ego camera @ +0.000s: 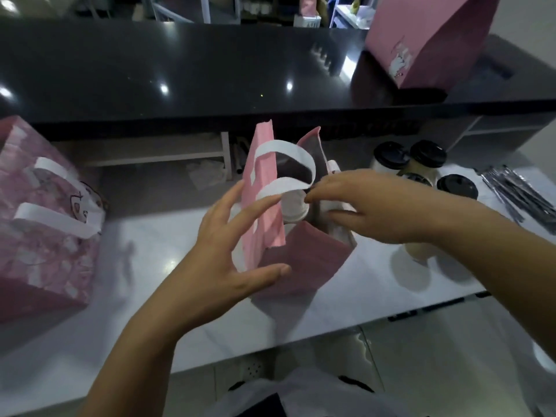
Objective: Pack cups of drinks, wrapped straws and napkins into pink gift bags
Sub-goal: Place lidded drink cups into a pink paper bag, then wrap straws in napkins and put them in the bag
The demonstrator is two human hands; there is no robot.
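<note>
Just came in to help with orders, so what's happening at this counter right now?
A person is packing the pink gift bag in the middle of the white counter. Their left hand steadies the bag's side with straight fingers, while the right hand reaches over its open top, where a white cup sits inside. What the right fingers pinch is unclear. More black-lidded cups and wrapped straws wait to the right.

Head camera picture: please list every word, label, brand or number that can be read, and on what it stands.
No text can be read with certainty.
Pink bag on the dark counter: white print, too blurred to read.
Pink bag at the left: drawings only, no clear letters.
White box at the back: dark marks, too small to read.
</note>
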